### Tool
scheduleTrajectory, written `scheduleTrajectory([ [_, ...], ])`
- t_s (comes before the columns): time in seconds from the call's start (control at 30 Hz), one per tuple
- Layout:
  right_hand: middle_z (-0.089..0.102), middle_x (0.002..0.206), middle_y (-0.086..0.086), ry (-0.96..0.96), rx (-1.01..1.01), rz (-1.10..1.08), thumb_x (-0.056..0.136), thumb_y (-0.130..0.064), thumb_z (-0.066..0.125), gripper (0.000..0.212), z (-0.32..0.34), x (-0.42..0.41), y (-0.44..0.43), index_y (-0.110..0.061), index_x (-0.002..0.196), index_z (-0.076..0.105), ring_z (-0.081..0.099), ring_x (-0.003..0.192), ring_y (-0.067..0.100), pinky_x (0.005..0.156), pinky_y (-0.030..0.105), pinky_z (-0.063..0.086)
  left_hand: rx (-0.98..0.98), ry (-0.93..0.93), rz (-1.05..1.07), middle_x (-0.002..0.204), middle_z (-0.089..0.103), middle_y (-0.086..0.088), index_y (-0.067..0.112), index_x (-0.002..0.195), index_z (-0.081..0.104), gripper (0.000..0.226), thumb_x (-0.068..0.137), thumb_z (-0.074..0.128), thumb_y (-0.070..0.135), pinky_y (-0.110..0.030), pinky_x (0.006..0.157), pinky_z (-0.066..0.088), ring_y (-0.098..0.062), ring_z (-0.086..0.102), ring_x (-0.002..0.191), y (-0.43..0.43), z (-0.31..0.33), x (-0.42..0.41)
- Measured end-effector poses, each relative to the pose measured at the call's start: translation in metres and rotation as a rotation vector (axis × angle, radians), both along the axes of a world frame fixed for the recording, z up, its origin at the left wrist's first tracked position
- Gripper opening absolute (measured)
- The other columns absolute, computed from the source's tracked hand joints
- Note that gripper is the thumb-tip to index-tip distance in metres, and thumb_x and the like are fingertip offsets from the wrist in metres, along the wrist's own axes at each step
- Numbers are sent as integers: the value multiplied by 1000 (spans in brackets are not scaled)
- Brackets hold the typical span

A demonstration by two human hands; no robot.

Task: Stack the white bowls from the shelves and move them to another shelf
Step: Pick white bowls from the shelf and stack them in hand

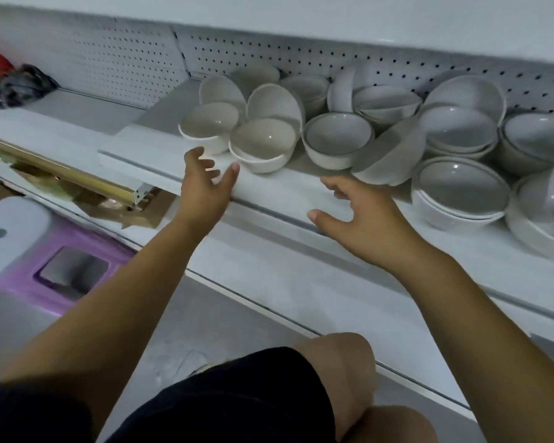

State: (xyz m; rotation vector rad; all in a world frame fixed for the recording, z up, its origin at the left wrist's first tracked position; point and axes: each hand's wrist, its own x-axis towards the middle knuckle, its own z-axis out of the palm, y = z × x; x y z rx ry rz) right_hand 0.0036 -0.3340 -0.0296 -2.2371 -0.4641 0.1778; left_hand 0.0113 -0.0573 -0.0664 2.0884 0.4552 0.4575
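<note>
White shelving (155, 139) backed by pegboard (115, 55) is seen, with nothing held in either hand: the left hand (205, 187) and right hand (365, 219) are spread open over its front edge. Just beyond them, white bowls (338, 139) are scattered and loosely nested along the shelving, several tilted.

Dim, flat light; soft blur throughout, with wide-angle bending at edges.

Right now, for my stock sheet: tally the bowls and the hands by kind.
Bowls: at least 15; the stacks hide more
Left hand: 1, empty
Right hand: 1, empty
Total: at least 17
</note>
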Motion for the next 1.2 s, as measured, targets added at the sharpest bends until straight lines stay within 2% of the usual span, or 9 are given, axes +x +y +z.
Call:
scheduleTrajectory([
  [0.27, 47, 152, -5, -72, 169, -227, 95, -46, 66, 65, -24, 28, 109, -25, 151, 41, 46, 138, 14, 113, 35, 41, -3, -155, -25, 150, 34, -7, 16, 153, 29, 76, 95, 69, 43, -29, 106, 41, -17, 45, 131, 58, -15, 32],
  [0.47, 57, 129, 7, -278, 127, -511, 94, -49, 65, 54, -28, 50, 144, -16, 137, 56, 58, 116, 23, 98, 34, 50, -48, -165, -115, 158, 31, -2, 16, 156, 26, 81, 95, 65, 53, -30, 115, 36, -17, 37, 144, 99, -13, 65],
  [0.6, 60, 116, 4, -442, 86, -528, 92, -43, 71, 46, -16, 75, 146, -11, 124, 65, 58, 115, 29, 96, 35, 49, -97, -199, -183, 159, 36, 0, 18, 155, 30, 74, 97, 66, 47, -23, 109, 32, -15, 35, 145, 110, -7, 92],
  [0.7, 54, 126, 0, -413, -10, -467, 90, -48, 71, 45, -5, 96, 154, -21, 125, 63, 47, 128, 21, 102, 24, 41, -145, -166, -244, 153, 44, 2, 22, 153, 32, 67, 99, 61, 48, -20, 109, 36, -14, 43, 138, 123, -10, 104],
  [0.83, 59, 125, 1, -428, -96, -416, 92, -45, 70, 49, 9, 129, 161, -20, 132, 60, 42, 132, 20, 99, 14, 30, -167, -132, -278, 115, 51, 25, 24, 155, 32, 60, 104, 51, 48, 5, 79, 32, 16, 52, 98, 128, -16, 110],
  [0.87, 61, 120, 2, -452, -106, -404, 94, -44, 68, 48, 12, 137, 163, -17, 132, 61, 44, 130, 22, 96, 14, 31, -175, -131, -282, 109, 50, 27, 24, 156, 32, 60, 104, 50, 49, 4, 77, 33, 17, 51, 93, 127, -16, 111],
  [0.97, 59, 109, 6, -560, -67, -442, 95, -40, 67, 42, 16, 153, 166, -9, 124, 64, 55, 105, 19, 84, 13, 35, -198, -142, -293, 118, 53, 14, 23, 154, 34, 61, 102, 51, 51, -8, 85, 38, -2, 55, 104, 128, -17, 111],
  [1.07, 56, 117, 12, -583, -36, -481, 94, -42, 68, 43, 21, 166, 166, -7, 120, 67, 55, 97, 15, 84, 6, 35, -184, -146, -294, 111, 53, 17, 22, 150, 38, 58, 102, 52, 51, 5, 71, 36, 5, 53, 96, 129, -20, 115],
  [1.2, 62, 119, 10, -323, -213, -412, 99, -57, 53, 52, 25, 181, 163, -11, 117, 70, 53, 123, 27, 111, 37, 38, -190, -155, -287, 106, 52, 24, 23, 147, 41, 56, 100, 54, 52, -3, 77, 39, -1, 54, 98, 129, -19, 117],
])
